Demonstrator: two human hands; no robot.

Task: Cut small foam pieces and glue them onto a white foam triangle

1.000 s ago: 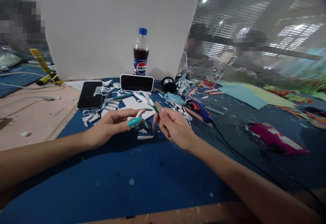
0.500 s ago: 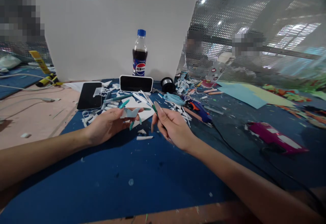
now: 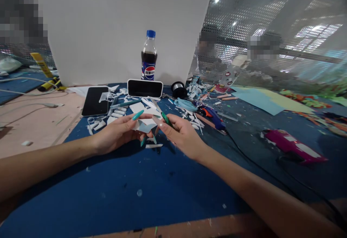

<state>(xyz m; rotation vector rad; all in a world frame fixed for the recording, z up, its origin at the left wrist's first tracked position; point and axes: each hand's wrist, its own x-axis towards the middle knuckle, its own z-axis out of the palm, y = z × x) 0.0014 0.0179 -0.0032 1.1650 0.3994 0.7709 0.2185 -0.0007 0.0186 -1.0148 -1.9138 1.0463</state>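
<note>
My left hand (image 3: 116, 132) pinches a small pale blue sheet piece (image 3: 144, 126) between thumb and fingers, over the blue mat (image 3: 151, 180). In my right hand (image 3: 187, 135) is a green-handled tool (image 3: 166, 119) with a thin pale blade pointing away from me; its exact kind is hard to make out. The thumb and fingertips of this hand also touch or nearly touch the right edge of the piece. Just beyond both hands lie white paper (image 3: 151, 112) and white scraps (image 3: 118, 113). A white strip (image 3: 154, 146) rests on the mat beneath them.
A cola bottle (image 3: 149, 59) stands behind a white-framed phone (image 3: 145, 88). Another dark phone (image 3: 95, 101) lies left. To the right are a wire spool (image 3: 179, 90), a blue glue gun (image 3: 214, 118) with a cable, coloured sheets (image 3: 258, 100) and a magenta device (image 3: 294, 146).
My hands have come closer together. The right hand has shifted slightly left and turned, its fingers now at the piece. The pale blue piece has been tilted, showing more of its face.
</note>
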